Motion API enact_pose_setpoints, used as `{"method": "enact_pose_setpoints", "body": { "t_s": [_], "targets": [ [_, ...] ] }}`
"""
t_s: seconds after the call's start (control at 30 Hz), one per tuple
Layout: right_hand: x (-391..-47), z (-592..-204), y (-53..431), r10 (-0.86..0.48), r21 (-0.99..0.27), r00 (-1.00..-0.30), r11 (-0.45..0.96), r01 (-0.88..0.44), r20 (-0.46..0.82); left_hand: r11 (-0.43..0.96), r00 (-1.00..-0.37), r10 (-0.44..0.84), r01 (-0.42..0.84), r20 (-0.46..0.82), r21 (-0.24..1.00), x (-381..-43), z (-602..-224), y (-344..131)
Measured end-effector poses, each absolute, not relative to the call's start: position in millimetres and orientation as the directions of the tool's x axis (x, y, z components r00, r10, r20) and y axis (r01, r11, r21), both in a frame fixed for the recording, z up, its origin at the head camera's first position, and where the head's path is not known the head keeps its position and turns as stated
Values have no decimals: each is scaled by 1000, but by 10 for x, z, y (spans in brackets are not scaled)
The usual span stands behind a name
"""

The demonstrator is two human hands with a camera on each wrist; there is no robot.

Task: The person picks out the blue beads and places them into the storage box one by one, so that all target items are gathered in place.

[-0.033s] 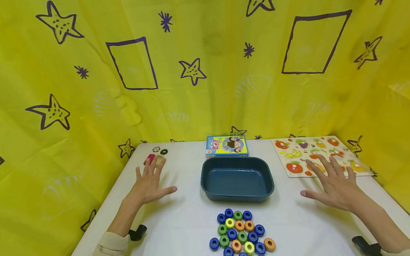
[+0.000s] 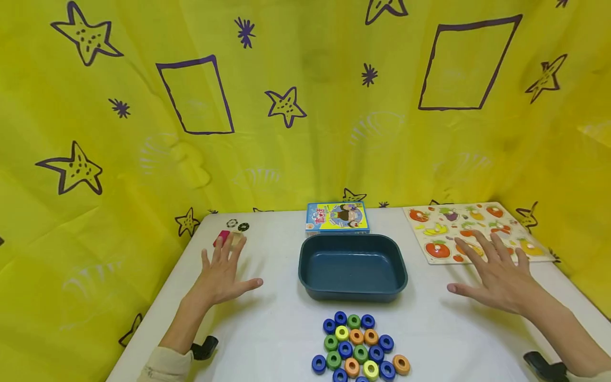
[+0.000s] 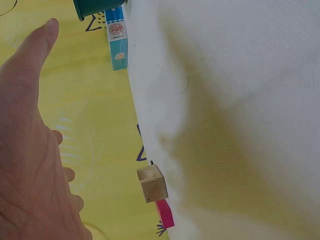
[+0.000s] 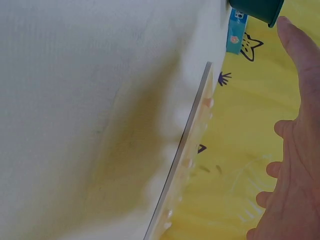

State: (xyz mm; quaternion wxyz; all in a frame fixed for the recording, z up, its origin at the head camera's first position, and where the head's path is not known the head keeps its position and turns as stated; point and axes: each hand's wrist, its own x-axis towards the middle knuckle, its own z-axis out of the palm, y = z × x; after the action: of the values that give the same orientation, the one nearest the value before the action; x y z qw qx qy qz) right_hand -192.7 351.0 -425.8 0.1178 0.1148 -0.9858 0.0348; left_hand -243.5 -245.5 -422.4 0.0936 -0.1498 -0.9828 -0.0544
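Observation:
My left hand point(image 2: 220, 281) hovers over the left side of the white table, fingers spread and holding nothing. Just beyond its fingertips lie a wooden block point(image 3: 153, 184) and a pink block point(image 3: 164, 214). On the other side my right hand point(image 2: 501, 281), also spread and holding nothing, hangs over the table near a fruit puzzle board point(image 2: 436, 249). Between the hands stands a dark teal basin point(image 2: 353, 294) with nothing inside. In front of it lies a loose cluster of blue, green, yellow and orange rings point(image 2: 356, 336), touched by neither hand.
A blue and yellow picture box point(image 2: 338, 217) lies behind the basin at the table's back edge. Two small round tokens point(image 2: 243, 227) sit at the back left. Yellow cloth point(image 2: 324, 154) with drawn stars encloses the table on the back and sides.

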Motion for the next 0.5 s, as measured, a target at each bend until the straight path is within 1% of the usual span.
{"method": "enact_pose_setpoints", "body": {
  "t_s": [0.17,0.2,0.27,0.33,0.43,0.5],
  "targets": [
    [-1908,-4259,3501,-232,-92,-936,960,-263,264,943,-932,292,318,213,95,-2439,-4237,-2449],
    [-1887,-4248,3485,-241,-119,-932,952,-281,270,940,-931,297,324,213,107,-2439,-4233,-2435],
    [-1817,-4214,3425,-257,-227,-928,920,-321,270,929,-930,308,340,203,149,-2444,-4224,-2384],
    [-1723,-4184,3324,-268,-342,-924,871,-353,272,907,-931,316,353,181,230,-2443,-4206,-2301],
    [-1590,-4174,3112,-321,-515,-905,746,-422,277,825,-929,342,368,141,429,-2436,-4186,-2136],
    [-1531,-4202,2951,-387,-589,-878,653,-477,281,741,-923,362,368,128,561,-2432,-4184,-2009]
  ]
}}
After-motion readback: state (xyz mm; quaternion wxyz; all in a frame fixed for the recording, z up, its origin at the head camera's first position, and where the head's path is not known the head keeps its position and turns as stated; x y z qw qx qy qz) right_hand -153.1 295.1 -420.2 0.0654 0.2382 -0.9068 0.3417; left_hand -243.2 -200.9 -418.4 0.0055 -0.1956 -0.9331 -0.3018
